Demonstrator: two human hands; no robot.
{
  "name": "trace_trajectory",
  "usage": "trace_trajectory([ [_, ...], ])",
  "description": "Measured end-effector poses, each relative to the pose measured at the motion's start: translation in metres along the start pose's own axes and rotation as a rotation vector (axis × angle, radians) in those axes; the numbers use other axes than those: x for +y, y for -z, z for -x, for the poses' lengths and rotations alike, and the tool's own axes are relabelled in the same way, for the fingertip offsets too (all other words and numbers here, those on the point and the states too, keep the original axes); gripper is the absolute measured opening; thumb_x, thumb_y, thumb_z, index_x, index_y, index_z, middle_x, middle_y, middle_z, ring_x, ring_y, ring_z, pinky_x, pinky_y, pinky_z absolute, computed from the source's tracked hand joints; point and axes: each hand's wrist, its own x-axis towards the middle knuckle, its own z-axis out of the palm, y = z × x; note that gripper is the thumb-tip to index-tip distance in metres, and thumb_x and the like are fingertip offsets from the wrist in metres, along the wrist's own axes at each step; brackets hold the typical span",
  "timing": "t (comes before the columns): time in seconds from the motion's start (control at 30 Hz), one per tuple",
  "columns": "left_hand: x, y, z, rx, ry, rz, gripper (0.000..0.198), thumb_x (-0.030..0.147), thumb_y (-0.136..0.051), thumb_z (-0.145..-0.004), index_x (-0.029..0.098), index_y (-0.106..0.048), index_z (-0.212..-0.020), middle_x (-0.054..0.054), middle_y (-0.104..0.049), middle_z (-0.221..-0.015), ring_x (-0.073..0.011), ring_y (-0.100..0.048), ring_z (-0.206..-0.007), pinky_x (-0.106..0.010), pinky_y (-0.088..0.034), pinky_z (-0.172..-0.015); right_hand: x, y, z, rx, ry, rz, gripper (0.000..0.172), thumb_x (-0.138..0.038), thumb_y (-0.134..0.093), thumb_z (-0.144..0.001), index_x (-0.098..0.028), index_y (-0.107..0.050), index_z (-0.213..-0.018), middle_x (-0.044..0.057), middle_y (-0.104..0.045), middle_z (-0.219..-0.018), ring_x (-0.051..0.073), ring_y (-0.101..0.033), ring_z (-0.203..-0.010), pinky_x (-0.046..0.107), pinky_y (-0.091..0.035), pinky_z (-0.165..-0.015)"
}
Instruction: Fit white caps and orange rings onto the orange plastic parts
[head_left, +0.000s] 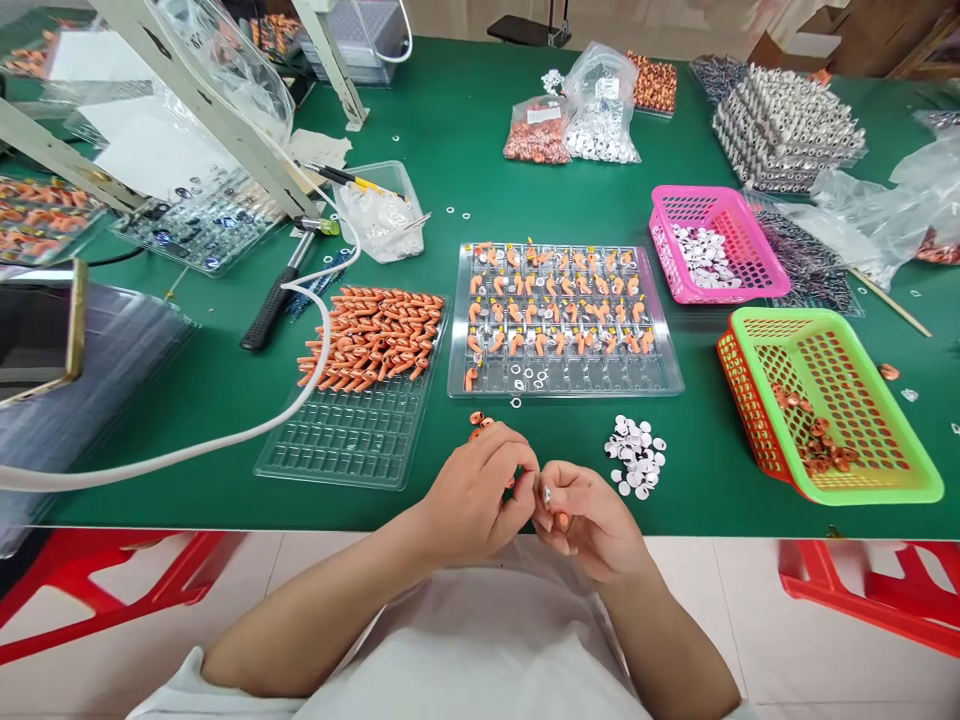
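My left hand (480, 492) and my right hand (592, 512) meet at the table's front edge, fingertips close together. A small orange plastic part (562, 520) with a shiny silvery piece (547, 494) beside it sits in the closed fingers of my right hand. The left thumb and forefinger are pinched; whatever they hold is hidden. Just beyond my left hand lie a few loose orange parts (477, 418), partly covered by it. To the right of my hands is a pile of white discs (636, 455). A clear tray (600, 378) with rows of curved orange parts stands ahead.
On the left, orange pieces (375, 335) are stacked on another clear tray (330, 440), with a hammer (281, 290) and a white cable (225, 455) near it. At right stand a pink basket (757, 235) and a green basket (892, 400). Filled bags (600, 110) lie behind.
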Motion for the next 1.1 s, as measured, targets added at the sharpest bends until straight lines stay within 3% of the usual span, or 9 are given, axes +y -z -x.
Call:
trace_trajectory([
  [0.23, -0.023, 0.029, -0.041, -0.023, 0.122, -0.339, 0.011, 0.009, -0.048, -0.087, 0.016, -0.055, -0.082, -0.007, -0.062, -0.08, -0.0198, -0.058, -0.075, -0.031, -0.049, -0.067, 0.004, -0.002, 0.009, 0.019, 0.052, 0.127, 0.019, -0.026, -0.075, -0.079, -0.016, -0.061, -0.07, -0.001, -0.059, -0.061, 0.007, -0.046, -0.048, 0.017, -0.03, -0.039],
  [0.33, -0.04, 0.028, -0.068, -0.063, 0.113, -0.468, 0.014, 0.012, -0.046, -0.088, 0.015, -0.057, -0.081, -0.009, -0.063, -0.08, -0.0222, -0.059, -0.077, -0.033, -0.048, -0.068, 0.008, -0.004, 0.007, 0.022, 0.071, 0.147, 0.021, -0.027, -0.076, -0.078, -0.016, -0.06, -0.07, -0.001, -0.059, -0.061, 0.007, -0.045, -0.048, 0.018, -0.031, -0.04],
  [0.43, -0.061, 0.021, -0.087, -0.208, 0.103, -0.499, 0.015, 0.01, -0.047, -0.085, 0.014, -0.062, -0.082, -0.011, -0.066, -0.082, -0.0241, -0.062, -0.08, -0.033, -0.048, -0.068, 0.01, -0.006, 0.006, 0.017, 0.066, 0.17, 0.022, -0.029, -0.076, -0.077, -0.017, -0.06, -0.07, -0.001, -0.059, -0.06, 0.007, -0.044, -0.048, 0.019, -0.03, -0.041],
  [0.6, -0.086, 0.021, -0.096, -0.313, 0.058, -0.449, 0.016, 0.008, -0.054, -0.082, 0.016, -0.068, -0.084, -0.007, -0.071, -0.085, -0.0226, -0.065, -0.085, -0.032, -0.051, -0.073, 0.012, -0.001, 0.009, 0.025, 0.084, 0.193, 0.024, -0.032, -0.076, -0.078, -0.018, -0.059, -0.069, -0.002, -0.058, -0.06, 0.008, -0.043, -0.048, 0.019, -0.029, -0.042],
  [0.77, -0.071, 0.035, -0.087, -0.262, 0.087, -0.353, 0.022, 0.017, -0.048, -0.096, 0.017, -0.07, -0.1, -0.007, -0.073, -0.094, -0.021, -0.066, -0.092, -0.033, -0.051, -0.081, 0.011, 0.009, 0.014, -0.001, 0.075, 0.228, 0.022, -0.032, -0.075, -0.081, -0.017, -0.06, -0.073, -0.001, -0.059, -0.064, 0.008, -0.045, -0.05, 0.02, -0.032, -0.044],
  [0.87, -0.052, 0.042, -0.07, -0.306, 0.087, -0.285, 0.026, 0.026, -0.05, -0.098, 0.015, -0.072, -0.088, -0.008, -0.07, -0.086, -0.0225, -0.064, -0.088, -0.033, -0.051, -0.076, 0.004, 0.014, 0.019, -0.05, 0.064, 0.31, 0.02, -0.031, -0.073, -0.083, -0.017, -0.061, -0.075, -0.001, -0.06, -0.067, 0.009, -0.048, -0.053, 0.021, -0.037, -0.047],
  [0.93, -0.04, 0.045, -0.054, -0.333, 0.073, -0.227, 0.021, 0.025, -0.054, -0.097, 0.015, -0.072, -0.092, -0.008, -0.071, -0.089, -0.0224, -0.063, -0.09, -0.033, -0.052, -0.076, -0.002, 0.017, 0.026, -0.06, 0.089, 0.358, 0.019, -0.03, -0.072, -0.084, -0.018, -0.061, -0.075, -0.001, -0.06, -0.07, 0.009, -0.05, -0.055, 0.022, -0.04, -0.05],
  [1.1, -0.022, 0.032, -0.023, -0.392, 0.048, -0.132, 0.017, 0.017, -0.055, -0.095, 0.014, -0.069, -0.104, -0.009, -0.071, -0.093, -0.0226, -0.06, -0.091, -0.035, -0.053, -0.078, -0.011, 0.024, 0.042, -0.06, 0.183, 0.475, 0.015, -0.028, -0.068, -0.086, -0.019, -0.061, -0.077, 0.0, -0.058, -0.075, 0.01, -0.052, -0.056, 0.024, -0.042, -0.052],
])
